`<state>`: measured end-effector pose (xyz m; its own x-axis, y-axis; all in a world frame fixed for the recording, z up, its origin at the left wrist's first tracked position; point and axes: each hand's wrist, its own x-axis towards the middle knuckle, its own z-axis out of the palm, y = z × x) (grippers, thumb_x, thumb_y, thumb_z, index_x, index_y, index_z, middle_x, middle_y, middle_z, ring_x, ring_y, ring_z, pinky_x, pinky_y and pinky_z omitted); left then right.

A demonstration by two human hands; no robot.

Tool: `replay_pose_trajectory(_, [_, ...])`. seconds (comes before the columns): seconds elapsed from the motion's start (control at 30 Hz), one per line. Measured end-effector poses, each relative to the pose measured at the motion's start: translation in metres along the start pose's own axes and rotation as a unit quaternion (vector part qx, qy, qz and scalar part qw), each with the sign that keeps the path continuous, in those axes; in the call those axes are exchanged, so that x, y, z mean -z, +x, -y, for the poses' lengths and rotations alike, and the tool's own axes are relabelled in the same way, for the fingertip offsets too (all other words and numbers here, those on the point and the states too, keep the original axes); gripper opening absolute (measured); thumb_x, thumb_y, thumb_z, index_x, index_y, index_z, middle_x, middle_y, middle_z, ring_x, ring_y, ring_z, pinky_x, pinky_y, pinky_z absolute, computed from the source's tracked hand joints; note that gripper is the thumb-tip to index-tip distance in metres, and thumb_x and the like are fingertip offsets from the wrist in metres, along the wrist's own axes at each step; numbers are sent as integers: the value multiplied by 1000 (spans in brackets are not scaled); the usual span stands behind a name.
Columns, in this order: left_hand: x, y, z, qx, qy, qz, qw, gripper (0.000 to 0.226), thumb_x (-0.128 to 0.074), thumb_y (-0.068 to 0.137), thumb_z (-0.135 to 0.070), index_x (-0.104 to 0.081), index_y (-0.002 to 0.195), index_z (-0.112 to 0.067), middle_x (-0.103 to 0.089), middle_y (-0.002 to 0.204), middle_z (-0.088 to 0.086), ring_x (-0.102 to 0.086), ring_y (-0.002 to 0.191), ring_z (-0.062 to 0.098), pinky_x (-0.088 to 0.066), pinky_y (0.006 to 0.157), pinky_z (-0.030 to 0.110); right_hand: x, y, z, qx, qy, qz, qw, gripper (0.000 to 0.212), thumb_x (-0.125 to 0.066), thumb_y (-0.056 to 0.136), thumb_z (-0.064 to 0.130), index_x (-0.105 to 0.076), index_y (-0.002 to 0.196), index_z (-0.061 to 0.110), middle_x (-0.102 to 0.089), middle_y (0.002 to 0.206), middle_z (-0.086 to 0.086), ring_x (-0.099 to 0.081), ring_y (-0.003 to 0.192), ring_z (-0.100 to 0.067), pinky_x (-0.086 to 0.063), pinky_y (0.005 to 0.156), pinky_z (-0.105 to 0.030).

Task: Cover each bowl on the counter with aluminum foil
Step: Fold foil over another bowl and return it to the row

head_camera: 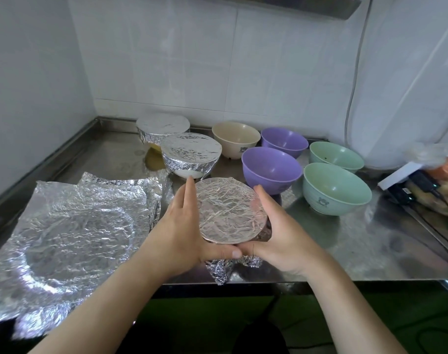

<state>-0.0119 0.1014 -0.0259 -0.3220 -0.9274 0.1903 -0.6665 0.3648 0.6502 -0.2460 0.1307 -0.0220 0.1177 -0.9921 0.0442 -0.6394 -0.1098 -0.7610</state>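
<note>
A foil-covered bowl (229, 209) stands near the counter's front edge. My left hand (180, 227) and my right hand (275, 232) cup its two sides, thumbs meeting at its near rim and pressing the foil down. Crumpled foil ends (221, 270) stick out under it. Two more foil-covered bowls (191, 150) (162, 125) stand behind. Uncovered bowls stand to the right: one beige (235, 137), two purple (271, 167) (284, 140), two green (336, 189) (336, 155). Loose foil sheets (72, 223) lie stacked at the left.
The steel counter (345, 241) meets white tiled walls at the back and left. At the far right lie a white box (399, 175), black cables and a bag of orange items (445, 190). A cord (352, 98) hangs down the wall.
</note>
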Motion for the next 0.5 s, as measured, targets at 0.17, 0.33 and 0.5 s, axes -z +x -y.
replay_pose_trajectory(0.17, [-2, -2, -1, -10, 2, -19, 1000, 167, -83, 40, -90, 11, 164, -27, -22, 167, 2, -26, 153, 22, -37, 120, 44, -9, 2, -4, -1, -13, -16, 1000, 142, -95, 65, 53, -1, 169, 34, -17, 172, 22, -19, 151, 15, -23, 130, -31])
replay_pose_trajectory(0.33, [-1, -2, -5, 9, 55, -3, 998, 170, -83, 43, -85, 24, 160, -26, -4, 173, 1, -16, 157, 22, -31, 121, 40, -18, 2, -5, 4, -20, -19, 1000, 143, -98, 71, 32, 6, 169, 30, -5, 174, 22, -16, 153, 14, -24, 128, -25])
replay_pose_trajectory(0.5, [-1, -2, -3, -14, 75, -10, 997, 168, -90, 47, -76, 26, 159, -28, -6, 170, -3, -27, 153, 24, -37, 115, 36, -23, 2, -5, 7, -26, -36, 999, 147, -100, 69, 32, 8, 169, 29, 2, 172, 27, -1, 127, 44, -13, 98, 12])
